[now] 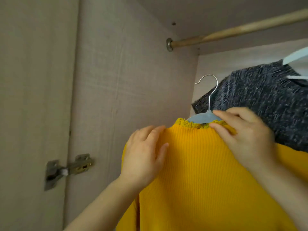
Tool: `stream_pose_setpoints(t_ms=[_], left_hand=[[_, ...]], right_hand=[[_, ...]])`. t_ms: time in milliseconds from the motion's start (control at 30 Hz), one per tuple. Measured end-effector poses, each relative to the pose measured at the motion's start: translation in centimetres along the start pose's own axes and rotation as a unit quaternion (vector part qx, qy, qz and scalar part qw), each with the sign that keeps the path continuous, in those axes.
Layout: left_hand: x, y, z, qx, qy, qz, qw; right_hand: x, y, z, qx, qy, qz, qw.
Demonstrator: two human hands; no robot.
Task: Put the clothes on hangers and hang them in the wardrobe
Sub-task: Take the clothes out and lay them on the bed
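While your left hand (145, 155) lay flat, fingers relaxed, on the yellow sweater (191, 172), your right hand (246, 140) pinched its collar and the blue hanger (201, 117) below the wardrobe rod (233, 30).

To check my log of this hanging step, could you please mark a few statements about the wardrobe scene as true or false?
1. The hanger carrying the yellow sweater already hangs on the rod. False: its hook is in the air below the rod.
2. A dark grey knit garment hangs on a white hanger. True.
3. The right hand pinches the yellow sweater's collar at the hanger. True.
4. The left hand grips the rod. False: it rests on the yellow sweater's shoulder.
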State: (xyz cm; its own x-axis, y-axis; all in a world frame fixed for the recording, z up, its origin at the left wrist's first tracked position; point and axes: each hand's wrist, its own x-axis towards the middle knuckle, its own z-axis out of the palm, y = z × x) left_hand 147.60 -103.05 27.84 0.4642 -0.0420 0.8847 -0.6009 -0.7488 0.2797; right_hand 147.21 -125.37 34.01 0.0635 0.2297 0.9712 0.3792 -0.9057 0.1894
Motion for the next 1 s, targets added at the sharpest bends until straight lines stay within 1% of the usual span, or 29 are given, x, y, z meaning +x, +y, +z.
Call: stream_pose_setpoints(t_ms=[133,233,333,467,600,733,800,900,1000], left_hand=[[-5.7,-2.2,-2.5,0.05,-0.015,-0.061,0.997],[-10.7,-3.3,-5.0,0.099,-0.017,-0.102,0.99],[-15.4,-4.2,-7.9,0.155,-0.018,-0.151,0.976],[-21.5,-4.8,-12.7,0.213,-0.019,-0.215,0.953],[-27.5,-4.8,-18.0,0.282,-0.004,-0.271,0.92],[-32.3,-4.1,-23.5,0.323,0.014,-0.331,0.887],[-34.9,-3.6,-27.1,0.339,0.037,-0.365,0.866],[-38.7,-2.5,-33.0,0.373,0.084,-0.397,0.834],[-42.2,-1.2,-39.2,0.423,0.1,-0.42,0.797]], right_hand=[[-4.4,-4.0,2.9,0.079,-0.001,-0.016,0.997],[-7.5,-7.5,5.1,0.155,0.005,-0.011,0.988],[-10.2,-12.1,6.9,0.237,-0.006,-0.001,0.971],[-13.2,-19.0,8.1,0.328,-0.018,-0.009,0.945],[-15.4,-26.5,8.0,0.416,-0.034,-0.03,0.908],[-16.6,-34.3,6.6,0.495,-0.046,-0.044,0.867],[-17.0,-39.1,5.2,0.539,-0.049,-0.056,0.839],[-17.2,-46.6,2.4,0.582,-0.044,-0.075,0.809],[-17.1,-53.9,-0.8,0.616,-0.051,-0.095,0.781]])
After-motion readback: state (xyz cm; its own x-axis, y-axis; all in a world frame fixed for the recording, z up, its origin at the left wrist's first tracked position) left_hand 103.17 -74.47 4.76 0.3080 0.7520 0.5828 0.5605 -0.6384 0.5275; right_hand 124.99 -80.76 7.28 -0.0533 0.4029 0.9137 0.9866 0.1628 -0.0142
